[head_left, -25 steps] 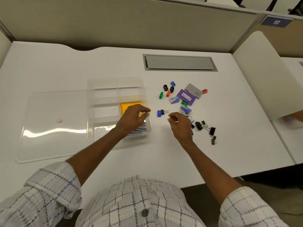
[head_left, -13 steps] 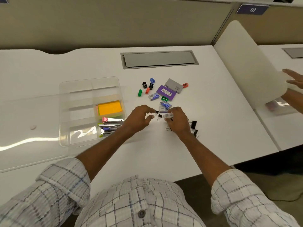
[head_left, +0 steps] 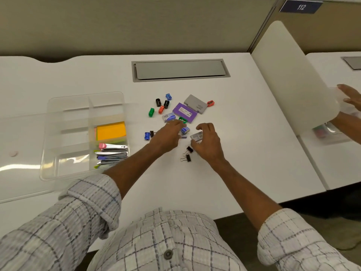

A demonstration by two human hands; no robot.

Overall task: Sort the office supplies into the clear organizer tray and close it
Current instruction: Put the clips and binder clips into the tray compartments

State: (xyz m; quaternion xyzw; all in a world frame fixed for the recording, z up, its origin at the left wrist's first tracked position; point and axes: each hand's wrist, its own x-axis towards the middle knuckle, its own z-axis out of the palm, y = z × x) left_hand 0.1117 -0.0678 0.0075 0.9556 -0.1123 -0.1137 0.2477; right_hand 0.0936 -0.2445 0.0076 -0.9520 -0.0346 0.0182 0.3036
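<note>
A: Your left hand (head_left: 166, 136) lies palm down on the supplies, fingers loosely curled; whether it grips anything, I cannot tell. Your right hand (head_left: 208, 142) pinches a small clear staple box (head_left: 197, 136) between thumb and fingers.

B: And the tray (head_left: 66, 133)?

A: Clear, glossy plastic with rounded corners, at nine o'clock from your hands, uncovered. Its flat clear lid (head_left: 17, 149) lies further toward nine. Inside: one orange pad of sticky notes (head_left: 111, 131) and, nearer you, a stack of metal staple removers (head_left: 112, 154), one with a pink tip.

B: What's loose?

A: Toward twelve o'clock, two flat boxes, one purple (head_left: 185, 112), one grey (head_left: 195, 104), with seven small plastic sharpeners around them: two black, two red, two green, one blue. Two black binder clips (head_left: 188, 153) with wire handles lie at six o'clock from the right hand.

B: The setting?

A: A smooth white desk (head_left: 234, 153) with a grey cable hatch (head_left: 180, 69), beige partition (head_left: 136, 24) behind.
</note>
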